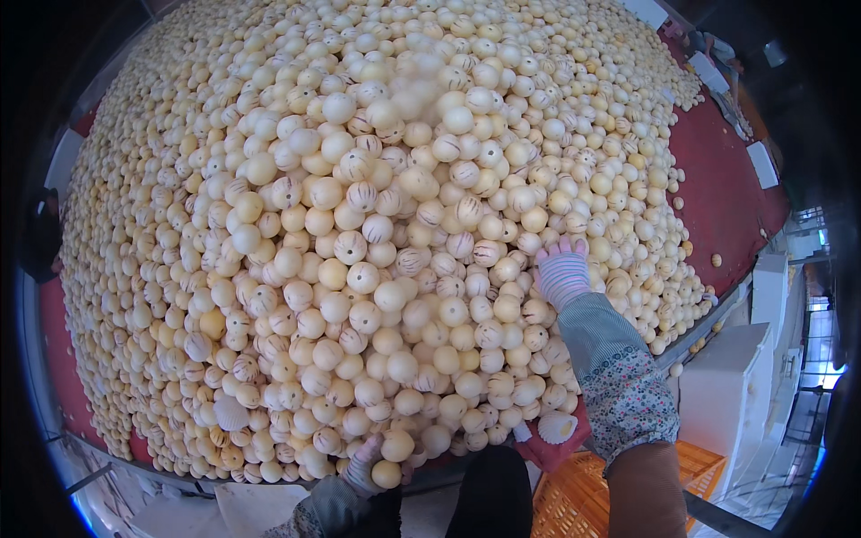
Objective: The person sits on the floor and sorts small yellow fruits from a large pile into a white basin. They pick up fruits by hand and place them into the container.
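A huge heap of pale yellow pepino melons point(363, 277), many with purple streaks, spreads before me. At the near edge, my left hand point(366, 464), in a striped fingerless glove, is closed around a small pepino melon point(387, 474). A second pepino melon point(397, 445) rests against that one, by the fingers. My right hand point(564, 270), in a matching glove, reaches palm down onto the right part of the heap. Its fingers are apart and touch the melons there; the underside of the palm is hidden.
Red cloth point(713, 181) covers the platform, which has a metal rim point(723, 309). White foam boxes point(726, 376) and an orange plastic crate point(572, 497) stand at lower right. White foam nets point(557, 427) lie near the front edge. Other people point(720, 50) are at the far right and left point(42, 235).
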